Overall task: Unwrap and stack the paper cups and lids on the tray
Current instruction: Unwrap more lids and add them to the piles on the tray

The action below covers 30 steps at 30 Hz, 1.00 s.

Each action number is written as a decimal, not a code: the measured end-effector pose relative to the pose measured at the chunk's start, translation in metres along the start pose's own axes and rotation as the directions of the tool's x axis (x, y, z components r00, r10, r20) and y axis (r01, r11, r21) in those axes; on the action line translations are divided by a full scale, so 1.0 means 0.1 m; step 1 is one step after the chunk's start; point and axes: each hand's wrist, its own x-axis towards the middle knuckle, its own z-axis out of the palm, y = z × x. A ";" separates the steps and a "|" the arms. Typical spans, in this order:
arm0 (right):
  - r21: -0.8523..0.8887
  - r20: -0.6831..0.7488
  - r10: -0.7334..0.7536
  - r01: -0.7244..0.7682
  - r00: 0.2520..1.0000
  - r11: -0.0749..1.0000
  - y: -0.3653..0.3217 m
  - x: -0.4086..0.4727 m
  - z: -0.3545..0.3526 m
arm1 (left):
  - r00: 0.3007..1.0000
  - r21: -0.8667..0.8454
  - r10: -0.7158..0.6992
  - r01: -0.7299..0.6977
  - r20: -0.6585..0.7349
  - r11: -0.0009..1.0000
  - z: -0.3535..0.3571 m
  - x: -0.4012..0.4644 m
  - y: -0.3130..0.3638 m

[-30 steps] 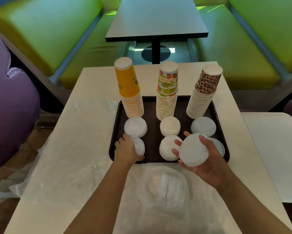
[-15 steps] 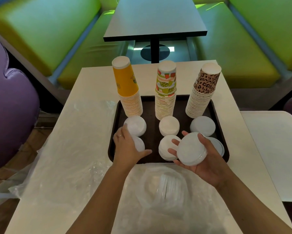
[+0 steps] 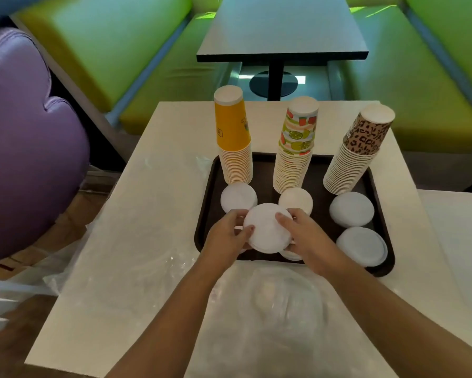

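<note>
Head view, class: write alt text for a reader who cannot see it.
Both hands, left hand and right hand, hold a stack of white lids over a dark tray. Three cup stacks stand behind.

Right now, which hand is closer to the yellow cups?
Left. The left hand grips the held lid stack on the side just in front of the yellow cups. The right hand grips the stack's other side, in front of the fruit-print cups.
</note>
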 end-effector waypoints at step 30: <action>-0.706 0.019 -0.184 0.144 0.983 0.693 0.14 0.42 0.57 | 0.943 0.395 0.200 -0.083 -0.265 0.915 -0.12 0.23 -0.48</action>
